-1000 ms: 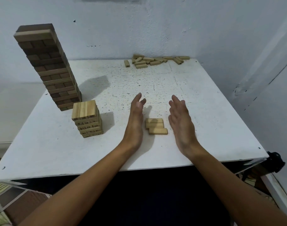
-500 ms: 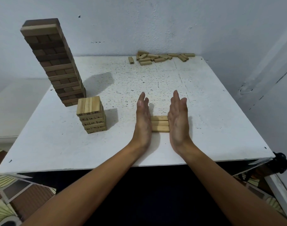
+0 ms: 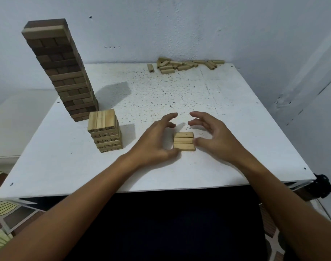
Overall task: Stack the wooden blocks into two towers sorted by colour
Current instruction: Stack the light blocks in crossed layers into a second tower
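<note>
My left hand [image 3: 157, 136] and right hand [image 3: 215, 136] bracket the row of three pale wooden blocks [image 3: 184, 141] on the white table [image 3: 236, 147], thumbs touching, nothing gripped yet. An uneven squeeze could scatter them!

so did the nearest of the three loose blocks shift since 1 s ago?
Yes. The nearest block slid left into line with the other two, toward the short light tower.
</note>
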{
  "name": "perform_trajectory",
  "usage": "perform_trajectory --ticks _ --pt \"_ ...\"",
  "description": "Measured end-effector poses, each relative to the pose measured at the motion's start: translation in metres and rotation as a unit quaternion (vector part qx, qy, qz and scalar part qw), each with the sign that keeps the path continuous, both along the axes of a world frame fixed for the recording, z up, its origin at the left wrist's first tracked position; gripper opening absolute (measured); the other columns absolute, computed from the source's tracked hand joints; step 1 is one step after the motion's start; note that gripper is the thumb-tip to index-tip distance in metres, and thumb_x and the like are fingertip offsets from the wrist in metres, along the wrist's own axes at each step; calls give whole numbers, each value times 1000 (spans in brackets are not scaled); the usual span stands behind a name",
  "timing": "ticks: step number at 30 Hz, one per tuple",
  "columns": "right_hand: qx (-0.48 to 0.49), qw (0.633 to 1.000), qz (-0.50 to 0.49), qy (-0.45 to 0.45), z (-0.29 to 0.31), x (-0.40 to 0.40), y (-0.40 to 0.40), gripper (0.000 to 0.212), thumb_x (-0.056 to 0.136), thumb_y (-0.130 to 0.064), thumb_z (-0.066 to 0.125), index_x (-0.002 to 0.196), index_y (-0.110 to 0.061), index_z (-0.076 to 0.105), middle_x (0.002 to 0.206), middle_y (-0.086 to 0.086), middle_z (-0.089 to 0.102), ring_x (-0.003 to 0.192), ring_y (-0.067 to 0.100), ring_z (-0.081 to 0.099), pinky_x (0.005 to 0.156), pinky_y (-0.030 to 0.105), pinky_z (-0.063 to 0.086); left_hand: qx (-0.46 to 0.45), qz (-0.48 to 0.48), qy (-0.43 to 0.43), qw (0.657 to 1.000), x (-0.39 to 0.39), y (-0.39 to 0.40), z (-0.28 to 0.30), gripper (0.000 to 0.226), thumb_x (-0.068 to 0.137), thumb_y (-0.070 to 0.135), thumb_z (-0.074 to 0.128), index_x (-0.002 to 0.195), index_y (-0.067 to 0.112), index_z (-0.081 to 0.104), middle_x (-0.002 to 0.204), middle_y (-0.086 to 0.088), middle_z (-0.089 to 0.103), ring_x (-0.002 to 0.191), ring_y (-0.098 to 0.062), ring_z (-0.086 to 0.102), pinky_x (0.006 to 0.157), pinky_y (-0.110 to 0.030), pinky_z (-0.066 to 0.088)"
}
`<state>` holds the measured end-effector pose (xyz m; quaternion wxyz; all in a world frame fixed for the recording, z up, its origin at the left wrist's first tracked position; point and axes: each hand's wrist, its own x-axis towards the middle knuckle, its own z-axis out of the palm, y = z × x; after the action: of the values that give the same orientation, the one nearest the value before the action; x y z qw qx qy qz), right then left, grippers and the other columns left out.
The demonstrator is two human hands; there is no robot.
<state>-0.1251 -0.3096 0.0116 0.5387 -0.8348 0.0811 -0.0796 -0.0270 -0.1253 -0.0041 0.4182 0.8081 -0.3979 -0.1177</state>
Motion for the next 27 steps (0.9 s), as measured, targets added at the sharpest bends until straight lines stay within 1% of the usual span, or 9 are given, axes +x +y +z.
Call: perform_trajectory --ticks 2,3,6,8,11,15,20,23,27 --pt "-74 996 29 26 0 -4 -7 76 77 -7 75 137 -41 42 125 -5 60 123 0 52 90 5 40 8 -14 -4 1000 2 4 -2 86 69 33 71 145 34 32 123 8 55 124 -10 49 105 -34 41" --pt "-99 994 39 35 1 -6 -10 81 76 -9 77 140 -43 39 125 -8 60 122 -2 51 91 3 38 10 -19 -9 1000 2 5 -2 86 69 34 71 146 34 32 122 9 56 123 -9 50 105 -33 41" --pt "-130 989 49 52 -1 -8 -12 91 72 -17 82 142 -49 33 123 -13 59 121 -1 50 94 7 36 12 -20 -20 1000 3 4 -1 86 70 36 71 146 33 32 120 9 58 120 -7 52 103 -30 42" --pt "-134 989 44 51 -4 -8 -12 94 72 -18 83 145 -48 31 123 -13 60 121 0 50 95 9 35 7 -13 -22 1000 3 3 -1 86 70 36 71 146 34 31 119 9 59 117 -4 53 100 -26 42" --pt "-128 990 35 39 -6 -8 -11 94 73 -16 83 146 -44 30 121 -12 61 120 -4 50 92 1 33 -1 -10 -22 1000 3 2 -2 85 70 35 72 146 34 32 117 10 60 113 -1 54 96 -21 42" --pt "-124 992 31 23 -7 -7 -12 92 74 -13 81 146 -41 31 119 -12 63 115 -10 49 90 -2 31 -5 -9 -21 1000 4 2 -2 84 70 35 73 145 33 34 115 12 61 112 0 55 95 -19 42" --pt "-126 991 28 18 -8 -7 -12 93 74 -14 82 147 -41 31 119 -10 62 115 -10 49 89 -3 31 -5 -5 -18 1000 5 3 -3 85 70 32 76 144 34 35 115 14 62 113 1 55 93 -12 40" --pt "-130 991 29 20 -9 -7 -13 94 73 -15 83 147 -42 30 120 -11 62 115 -13 48 89 -4 31 -11 -2 -6 1000 6 4 -3 85 71 27 79 144 34 36 115 13 62 112 3 54 86 -4 39" --pt "-124 992 27 20 -9 -7 -15 96 72 -15 84 146 -43 30 120 -12 63 115 -15 47 90 -4 30 -17 5 6 1000 4 4 -3 85 68 30 76 143 32 38 114 12 64 113 5 53 83 0 37"
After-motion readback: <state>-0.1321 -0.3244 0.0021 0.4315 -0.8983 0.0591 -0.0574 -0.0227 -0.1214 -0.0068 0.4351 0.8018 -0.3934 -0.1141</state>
